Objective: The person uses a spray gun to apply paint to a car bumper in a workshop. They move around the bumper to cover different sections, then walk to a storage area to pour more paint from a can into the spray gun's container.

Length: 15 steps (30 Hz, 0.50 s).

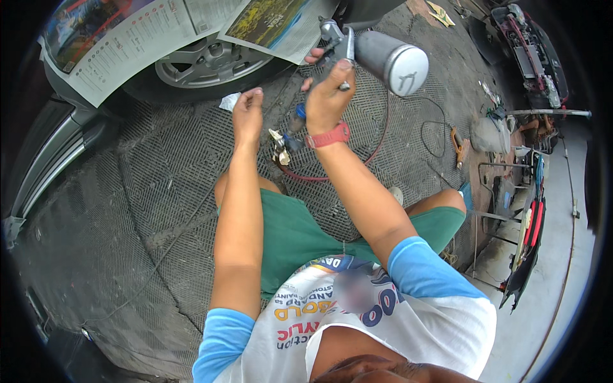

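Observation:
My right hand (329,94), with a red band on its wrist, is wrapped round a spray gun (345,46). The gun's silver metal cup (383,59) sticks out to the right, its round end toward me. My left hand (248,116) is raised beside it, fingers curled together; whatever they may hold is hidden. Just beyond the left fingers is a small white scrap (230,101). Printed sheets (121,54) hang over the car body above the wheel (214,60), near both hands. A reddish hose (381,142) loops below the gun toward a blue-capped fitting (298,112).
Dark ribbed matting (172,191) covers the ground, crossed by thin cables. To the right stand a whitish bucket (490,134), an orange-handled tool (458,147) and metal frames (504,220). A car panel (48,166) bounds the left side.

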Tool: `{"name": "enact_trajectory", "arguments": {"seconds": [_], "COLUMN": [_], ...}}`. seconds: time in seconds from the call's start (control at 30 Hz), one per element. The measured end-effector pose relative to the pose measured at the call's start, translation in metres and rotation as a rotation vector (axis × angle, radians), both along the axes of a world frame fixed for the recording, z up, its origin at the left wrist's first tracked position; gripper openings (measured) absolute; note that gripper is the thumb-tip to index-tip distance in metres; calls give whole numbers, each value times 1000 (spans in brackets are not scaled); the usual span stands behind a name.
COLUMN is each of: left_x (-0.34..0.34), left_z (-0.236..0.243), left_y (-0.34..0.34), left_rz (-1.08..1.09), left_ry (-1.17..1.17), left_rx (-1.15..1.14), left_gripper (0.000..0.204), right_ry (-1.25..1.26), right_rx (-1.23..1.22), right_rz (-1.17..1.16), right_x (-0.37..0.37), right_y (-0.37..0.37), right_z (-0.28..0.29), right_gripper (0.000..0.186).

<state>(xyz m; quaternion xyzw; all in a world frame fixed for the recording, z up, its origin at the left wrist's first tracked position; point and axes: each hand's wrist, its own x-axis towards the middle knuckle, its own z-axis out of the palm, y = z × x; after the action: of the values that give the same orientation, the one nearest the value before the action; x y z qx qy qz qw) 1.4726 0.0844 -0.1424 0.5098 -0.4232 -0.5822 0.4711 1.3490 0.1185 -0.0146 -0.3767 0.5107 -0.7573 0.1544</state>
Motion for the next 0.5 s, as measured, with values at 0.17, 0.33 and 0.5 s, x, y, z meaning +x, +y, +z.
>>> {"name": "enact_trajectory", "arguments": {"seconds": [0.17, 0.33, 0.5], "left_x": [46, 68, 85], "left_z": [5, 27, 48], "left_y": [15, 41, 63], "left_rz": [80, 75, 100], "left_ry": [28, 8, -60], "left_rx": [75, 13, 49], "left_gripper": [38, 36, 30], "right_ry": [-42, -279, -529], "right_rx": [-63, -69, 105], "right_rz": [-135, -449, -639], "right_x": [13, -24, -35], "right_y": [-44, -104, -133], "right_z": [-29, -91, -132], "right_gripper": [55, 53, 59]}}
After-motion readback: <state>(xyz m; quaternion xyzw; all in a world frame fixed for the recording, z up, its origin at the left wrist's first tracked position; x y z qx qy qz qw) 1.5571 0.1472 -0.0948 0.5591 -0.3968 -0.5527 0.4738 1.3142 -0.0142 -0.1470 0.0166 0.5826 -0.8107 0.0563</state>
